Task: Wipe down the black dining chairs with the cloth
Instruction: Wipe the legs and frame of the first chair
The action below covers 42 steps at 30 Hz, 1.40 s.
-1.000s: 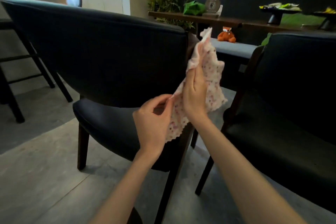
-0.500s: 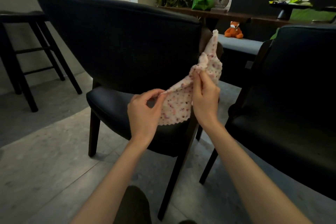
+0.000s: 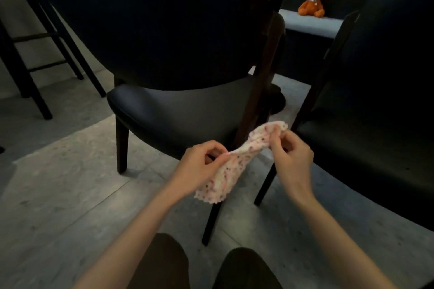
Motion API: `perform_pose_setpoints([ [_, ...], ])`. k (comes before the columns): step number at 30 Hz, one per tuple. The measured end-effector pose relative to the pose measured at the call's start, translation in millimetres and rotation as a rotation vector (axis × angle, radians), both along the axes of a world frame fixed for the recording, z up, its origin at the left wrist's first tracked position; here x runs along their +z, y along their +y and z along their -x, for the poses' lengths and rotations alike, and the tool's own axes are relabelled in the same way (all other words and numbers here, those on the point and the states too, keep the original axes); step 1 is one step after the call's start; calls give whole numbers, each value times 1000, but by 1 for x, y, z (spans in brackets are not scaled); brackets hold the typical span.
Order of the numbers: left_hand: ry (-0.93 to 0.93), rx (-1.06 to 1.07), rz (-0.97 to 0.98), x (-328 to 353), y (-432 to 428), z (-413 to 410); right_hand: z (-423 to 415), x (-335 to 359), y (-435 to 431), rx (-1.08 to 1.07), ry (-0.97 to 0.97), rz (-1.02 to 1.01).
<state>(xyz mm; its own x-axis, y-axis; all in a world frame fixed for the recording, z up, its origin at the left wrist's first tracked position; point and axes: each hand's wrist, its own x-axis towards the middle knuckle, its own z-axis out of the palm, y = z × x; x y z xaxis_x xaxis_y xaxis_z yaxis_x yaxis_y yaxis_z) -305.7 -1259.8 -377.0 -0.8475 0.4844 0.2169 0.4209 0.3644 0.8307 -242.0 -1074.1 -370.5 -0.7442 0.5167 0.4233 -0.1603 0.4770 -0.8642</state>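
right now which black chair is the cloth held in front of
The middle chair, seat fully visible: the cloth, pinched by left hand and right hand, overlaps its seat corner and front leg. The other chair is cut off by the frame.

Fox toy (image 3: 311, 3): I see 1, orange, sitting on the grey bench (image 3: 305, 27).
Stool (image 3: 26, 77): 1, dark, far left.

Holds a pink-flecked cloth (image 3: 225, 171) stretched between left hand (image 3: 199, 166) and right hand (image 3: 291, 157), each pinching an end, over the near edge of the black chair (image 3: 164, 30) seat. Shows a second black chair (image 3: 387, 77) at right, a stool (image 3: 35, 42) at left, a fox toy (image 3: 311, 2) on the grey bench (image 3: 310, 28) behind.
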Motion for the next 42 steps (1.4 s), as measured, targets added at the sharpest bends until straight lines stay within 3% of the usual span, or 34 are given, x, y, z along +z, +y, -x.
perform_pose_setpoints([
  [4, 147, 247, 86, -18, 16, 9, 9, -20, 8, -36, -137, 88],
  [9, 0, 448, -182, -11, 48, 31, 68, 7, 8, 117, 94, 140],
  [12, -38, 340, -301, -18, 64, 40, 102, 2, 3, 217, 119, 49],
  [15, 38, 194, -257, -41, 71, 39, 120, -26, 2, 202, 126, -77],
  [21, 409, 302, -139, -78, 70, 25, 97, -93, -4, 345, -163, 109],
  [25, 514, 265, -48, -93, 69, 13, 73, -120, -5, 365, -149, 261],
  [30, 489, 244, 29, -137, 50, -8, 53, -134, 4, 302, -159, 197],
  [37, 160, 483, -208, -166, 43, -9, 73, -119, -2, 331, -40, -93],
  [42, 18, 405, -260, -194, 41, 1, 65, -178, -23, 362, -118, 45],
])
